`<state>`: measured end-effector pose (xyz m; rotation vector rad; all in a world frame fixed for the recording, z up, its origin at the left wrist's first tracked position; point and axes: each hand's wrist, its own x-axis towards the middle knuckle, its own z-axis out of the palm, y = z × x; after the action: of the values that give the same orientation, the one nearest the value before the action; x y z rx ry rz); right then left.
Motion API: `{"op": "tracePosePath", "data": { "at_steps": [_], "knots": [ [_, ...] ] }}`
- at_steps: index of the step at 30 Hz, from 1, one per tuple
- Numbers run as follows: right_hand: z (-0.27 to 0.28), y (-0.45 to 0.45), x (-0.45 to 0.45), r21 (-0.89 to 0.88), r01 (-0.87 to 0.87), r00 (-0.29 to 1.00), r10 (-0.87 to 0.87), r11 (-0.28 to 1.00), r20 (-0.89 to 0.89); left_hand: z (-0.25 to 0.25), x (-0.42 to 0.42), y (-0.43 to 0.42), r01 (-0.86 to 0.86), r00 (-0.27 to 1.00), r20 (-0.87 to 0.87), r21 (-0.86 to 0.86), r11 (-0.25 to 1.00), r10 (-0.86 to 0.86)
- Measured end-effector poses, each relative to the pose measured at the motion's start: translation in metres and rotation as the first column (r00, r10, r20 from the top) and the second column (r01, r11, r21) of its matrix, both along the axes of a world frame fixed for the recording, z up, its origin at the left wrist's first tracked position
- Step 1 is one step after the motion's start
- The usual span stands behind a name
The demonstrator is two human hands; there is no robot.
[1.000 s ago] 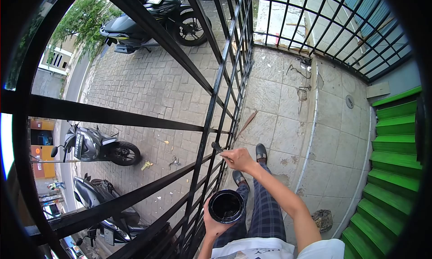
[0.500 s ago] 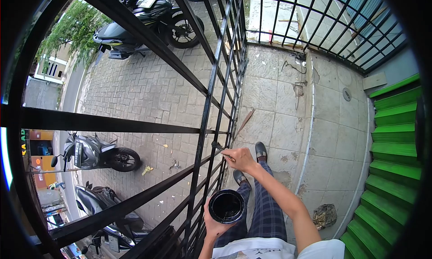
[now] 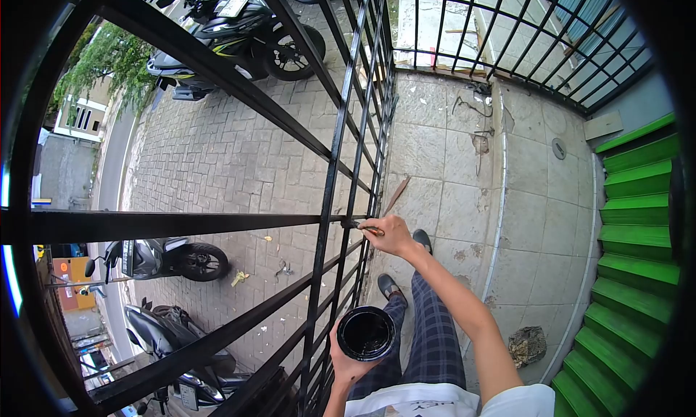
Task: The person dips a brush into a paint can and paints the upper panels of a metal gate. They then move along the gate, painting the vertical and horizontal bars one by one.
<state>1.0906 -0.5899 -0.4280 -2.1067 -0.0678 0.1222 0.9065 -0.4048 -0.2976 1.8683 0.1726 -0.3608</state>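
Observation:
My right hand [image 3: 392,236] is closed around the handle of a paintbrush [image 3: 372,230]. The dark bristles touch a bar of the black metal fence [image 3: 324,221], close to where a crosspiece meets it. Low in front of me, my left hand [image 3: 346,359] grips an open can of black paint [image 3: 366,333] by its side. The can's rim and inside are coated in glossy black, and its mouth faces up. Most of the left fingers are hidden behind the can.
Beyond the bars, several motorcycles [image 3: 192,261] stand on brick paving. A green folding shutter [image 3: 631,272] lines the right side. On the tiled floor [image 3: 464,214] lie a brown strip [image 3: 396,193], wires [image 3: 475,116] and a rough block [image 3: 527,346]. A barred panel [image 3: 522,25] closes the far end.
My right hand has moved slightly up in the view, carrying the brush a little further along the fence bar. The left hand and can have hardly shifted. The camera view has tilted slightly.

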Motion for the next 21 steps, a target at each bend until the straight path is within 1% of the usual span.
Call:
{"op": "tracePosePath", "data": {
  "at_steps": [3,4,7,8,11,12,15,16,17,18,19,21],
  "knots": [
    [-0.006,-0.007,0.009,0.062,-0.237,0.968,0.231,0.969,0.097,0.002,0.004,-0.005,0.003,1.0,-0.029,-0.011,1.0,-0.003],
    [0.001,-0.013,0.016,0.037,-0.194,0.981,0.195,0.98,-0.007,0.001,0.004,-0.006,0.001,1.0,-0.022,-0.013,1.0,-0.001],
    [-0.004,-0.018,0.031,0.106,0.017,1.0,-0.017,0.994,0.001,-0.002,0.01,-0.011,-0.007,1.0,-0.003,-0.019,1.0,0.006],
    [-0.005,-0.021,0.031,0.068,-0.061,0.998,0.063,0.996,-0.023,0.0,0.012,-0.015,-0.008,1.0,-0.004,-0.025,1.0,0.008],
    [0.003,-0.041,0.047,0.062,-0.151,0.988,0.152,0.987,-0.013,-0.001,0.019,-0.021,0.019,1.0,0.005,0.004,1.0,-0.019],
    [-0.004,-0.042,0.052,0.068,-0.043,0.996,0.037,0.997,0.085,-0.002,0.021,-0.024,0.036,0.999,0.011,0.02,0.999,-0.037],
    [-0.013,-0.046,0.064,0.053,0.036,0.996,-0.041,0.998,0.085,-0.004,0.03,-0.038,0.016,1.0,0.012,0.007,1.0,-0.016],
    [-0.002,-0.047,0.063,0.046,-0.075,0.996,0.072,0.996,0.058,-0.003,0.032,-0.042,0.019,1.0,0.001,0.031,0.999,-0.019],
    [-0.01,-0.048,0.066,0.006,-0.223,0.973,0.222,0.975,0.066,-0.002,0.035,-0.047,0.022,1.0,-0.012,0.053,0.998,-0.021],
    [-0.013,-0.05,0.069,0.025,-0.19,0.979,0.188,0.981,0.08,-0.001,0.039,-0.053,0.024,1.0,-0.021,0.075,0.997,-0.023],
    [-0.016,-0.052,0.072,0.047,-0.159,0.984,0.154,0.986,0.094,0.0,0.043,-0.058,0.018,1.0,-0.013,0.056,0.998,-0.017],
    [-0.02,-0.055,0.08,0.089,0.008,0.998,-0.013,0.996,0.064,0.003,0.054,-0.07,0.0,1.0,0.007,0.023,1.0,0.0]
  ]
}}
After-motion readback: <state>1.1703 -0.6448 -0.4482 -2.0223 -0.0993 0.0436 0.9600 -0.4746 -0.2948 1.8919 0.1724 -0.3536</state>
